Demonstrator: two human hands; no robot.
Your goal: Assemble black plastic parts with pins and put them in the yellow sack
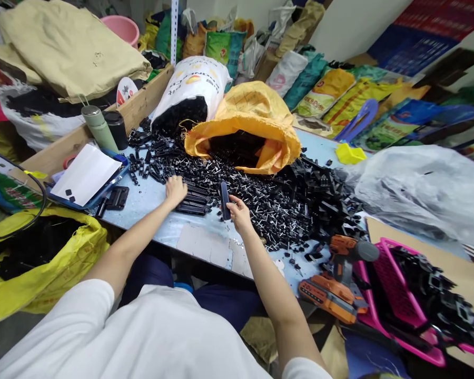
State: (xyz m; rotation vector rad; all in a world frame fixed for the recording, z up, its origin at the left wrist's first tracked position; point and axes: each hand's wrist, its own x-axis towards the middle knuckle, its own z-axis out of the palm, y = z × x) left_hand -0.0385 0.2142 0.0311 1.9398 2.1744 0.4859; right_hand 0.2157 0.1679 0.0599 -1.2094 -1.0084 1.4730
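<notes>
My right hand (240, 213) grips a flat, dark oblong plastic piece (225, 201), held upright over the bench between thumb and fingers. My left hand (176, 190) is closed at the left end of a row of long black plastic strips (195, 202) lying side by side. What its fingers hold, if anything, is hidden. Just beyond both hands spreads a heap of small black parts with silvery pins (276, 210). Behind the heap, an orange woven sack (256, 105) lies with its mouth towards me, dark inside.
An orange-and-black cordless drill (332, 295) and a pink basket (403, 284) of black parts stand at the right. A white sack (201, 79) lies behind. At the left are a green bottle (97, 126), a black cup (116, 129) and a blue tray with white paper (87, 173).
</notes>
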